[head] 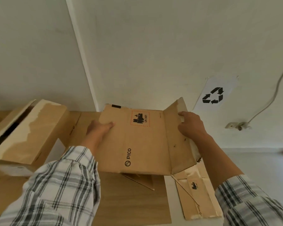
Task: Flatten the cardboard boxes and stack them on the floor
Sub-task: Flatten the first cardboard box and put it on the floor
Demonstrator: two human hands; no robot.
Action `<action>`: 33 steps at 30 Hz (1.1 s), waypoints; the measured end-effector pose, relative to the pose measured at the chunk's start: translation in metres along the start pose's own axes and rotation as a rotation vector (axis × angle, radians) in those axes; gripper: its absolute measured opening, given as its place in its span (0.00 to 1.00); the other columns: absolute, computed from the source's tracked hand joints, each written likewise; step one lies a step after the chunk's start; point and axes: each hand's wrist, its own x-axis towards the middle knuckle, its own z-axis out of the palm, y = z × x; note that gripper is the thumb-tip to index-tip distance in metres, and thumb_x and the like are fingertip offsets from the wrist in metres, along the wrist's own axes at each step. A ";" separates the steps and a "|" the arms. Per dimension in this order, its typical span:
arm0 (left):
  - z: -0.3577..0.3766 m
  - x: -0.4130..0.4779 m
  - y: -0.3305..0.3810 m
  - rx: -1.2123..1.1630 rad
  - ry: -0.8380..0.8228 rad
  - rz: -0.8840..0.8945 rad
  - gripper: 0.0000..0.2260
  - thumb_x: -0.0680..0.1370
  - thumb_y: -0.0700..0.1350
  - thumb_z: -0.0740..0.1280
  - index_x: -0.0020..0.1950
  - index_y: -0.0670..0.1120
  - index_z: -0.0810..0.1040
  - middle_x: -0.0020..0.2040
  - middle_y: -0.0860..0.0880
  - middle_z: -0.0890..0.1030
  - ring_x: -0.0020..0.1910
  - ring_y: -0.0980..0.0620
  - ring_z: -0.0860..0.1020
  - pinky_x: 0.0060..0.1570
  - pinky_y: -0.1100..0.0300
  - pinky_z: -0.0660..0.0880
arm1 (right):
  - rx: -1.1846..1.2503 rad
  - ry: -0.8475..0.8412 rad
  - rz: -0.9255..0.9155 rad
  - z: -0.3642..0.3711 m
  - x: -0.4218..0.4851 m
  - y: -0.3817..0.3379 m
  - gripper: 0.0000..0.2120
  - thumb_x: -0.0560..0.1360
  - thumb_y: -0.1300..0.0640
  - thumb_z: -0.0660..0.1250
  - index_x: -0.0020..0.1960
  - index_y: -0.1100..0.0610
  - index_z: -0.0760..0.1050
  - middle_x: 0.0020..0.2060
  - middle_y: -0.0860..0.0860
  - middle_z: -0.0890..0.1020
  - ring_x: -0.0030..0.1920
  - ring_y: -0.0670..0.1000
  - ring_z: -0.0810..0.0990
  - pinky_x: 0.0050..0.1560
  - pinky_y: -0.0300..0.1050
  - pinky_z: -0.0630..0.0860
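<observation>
A brown cardboard box (142, 144) printed "PICO" with an orange battery label lies mostly flat in front of me above the table. My left hand (99, 128) presses flat on its left part, fingers stretched out. My right hand (190, 124) grips the raised right flap (178, 128) at its top edge, thumb on the inner face. Both sleeves are plaid. A flattened PICO box (198, 196) lies on the floor at lower right, below the held box.
A closed cardboard box (28, 129) with torn paper on its face stands at the left on a wooden table (131, 201). A recycling sign (215, 95), a cable (271, 98) and a wall socket (237, 125) are on the white wall at right.
</observation>
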 end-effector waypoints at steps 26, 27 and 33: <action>-0.011 -0.059 0.004 0.854 -0.235 0.776 0.29 0.75 0.51 0.64 0.77 0.61 0.63 0.79 0.54 0.62 0.78 0.45 0.56 0.71 0.29 0.45 | -0.328 -0.038 -0.611 0.120 -0.051 -0.067 0.30 0.79 0.62 0.59 0.78 0.47 0.57 0.73 0.50 0.69 0.63 0.56 0.78 0.56 0.54 0.79; -0.011 -0.064 0.004 0.983 -0.383 0.707 0.34 0.75 0.55 0.66 0.80 0.59 0.57 0.81 0.53 0.57 0.80 0.45 0.51 0.70 0.27 0.40 | -0.343 -0.051 -0.610 0.119 -0.047 -0.070 0.28 0.79 0.61 0.60 0.77 0.47 0.59 0.72 0.49 0.71 0.59 0.55 0.80 0.51 0.53 0.81; -0.006 -0.064 -0.030 1.149 -0.438 0.717 0.47 0.75 0.41 0.72 0.82 0.51 0.42 0.82 0.50 0.49 0.78 0.44 0.60 0.73 0.43 0.64 | -0.331 -0.083 -0.624 0.136 -0.051 -0.063 0.29 0.80 0.61 0.59 0.78 0.49 0.58 0.74 0.50 0.68 0.64 0.55 0.77 0.59 0.53 0.78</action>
